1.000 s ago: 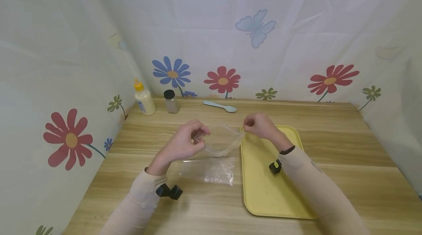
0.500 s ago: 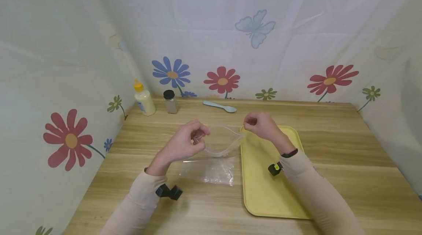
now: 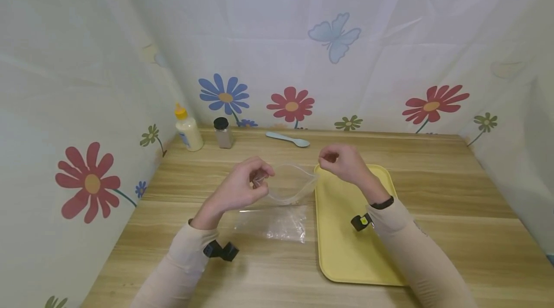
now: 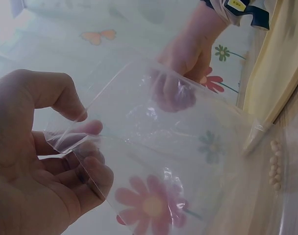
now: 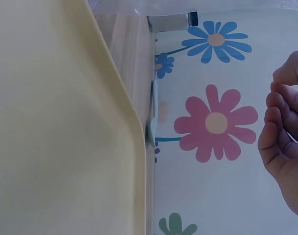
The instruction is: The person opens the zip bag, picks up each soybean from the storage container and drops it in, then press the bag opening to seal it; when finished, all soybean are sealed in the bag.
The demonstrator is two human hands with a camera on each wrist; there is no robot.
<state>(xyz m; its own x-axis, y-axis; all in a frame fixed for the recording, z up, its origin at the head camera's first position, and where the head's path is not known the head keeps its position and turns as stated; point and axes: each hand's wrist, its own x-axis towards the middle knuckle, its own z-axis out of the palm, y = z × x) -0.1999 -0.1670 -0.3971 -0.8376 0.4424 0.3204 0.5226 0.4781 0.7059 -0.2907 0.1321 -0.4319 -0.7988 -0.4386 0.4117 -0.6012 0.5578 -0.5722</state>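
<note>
In the head view, my left hand [image 3: 244, 183] pinches one end of a clear zip bag [image 3: 287, 197], its mouth spread into an oval. The left wrist view has thumb and fingers around the edge of the plastic. Several small pale beads [image 4: 275, 165] show through the film; whether they lie inside the bag I cannot tell. My right hand [image 3: 342, 164] hovers just above the bag's right corner, apart from it, over the tray's far left corner. Its fingers [image 5: 276, 110] are curled against the thumb, and no held thing shows in the right wrist view.
A yellow tray [image 3: 346, 250] lies right of the bag. Along the back of the table stand a glue bottle [image 3: 189, 134] with a yellow cap and a small black-lidded jar [image 3: 223, 136]. A light blue spoon [image 3: 287, 139] lies beside them. Flowered cloth [image 3: 368, 72] hangs behind.
My right hand has shifted slightly up, away from the bag's right corner, and its wrist has turned a little. The left hand and the bag look the same.
</note>
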